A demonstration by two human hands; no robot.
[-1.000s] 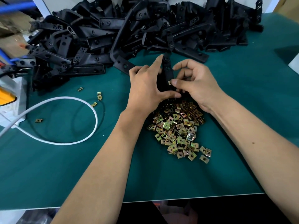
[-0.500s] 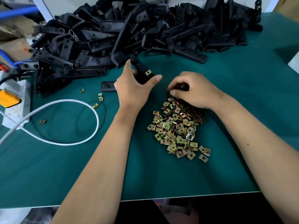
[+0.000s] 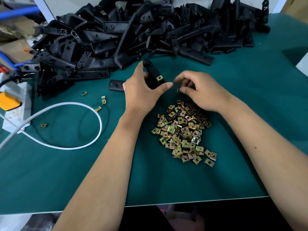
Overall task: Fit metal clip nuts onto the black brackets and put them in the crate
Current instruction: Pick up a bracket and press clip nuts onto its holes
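My left hand [image 3: 141,92] grips a black bracket [image 3: 152,72] just above the green table, tilted, with one brass clip nut [image 3: 159,78] fitted on its near end. My right hand [image 3: 200,90] hovers beside it, above the far edge of the clip nut pile [image 3: 183,132], and pinches a small clip nut [image 3: 178,90] between thumb and fingertips. A big heap of black brackets [image 3: 150,30] fills the back of the table. No crate is in view.
A single black bracket [image 3: 115,85] lies flat left of my left hand. A looped white cable [image 3: 93,114] and a few stray clip nuts [image 3: 103,100] lie at the left. A white and orange power strip [image 3: 11,104] sits at the left edge. The table's front edge [image 3: 183,201] is near.
My left hand lowered the bracket and turned it, so a fitted clip nut now shows. My right hand dipped to the pile, then rose with a clip nut pinched.
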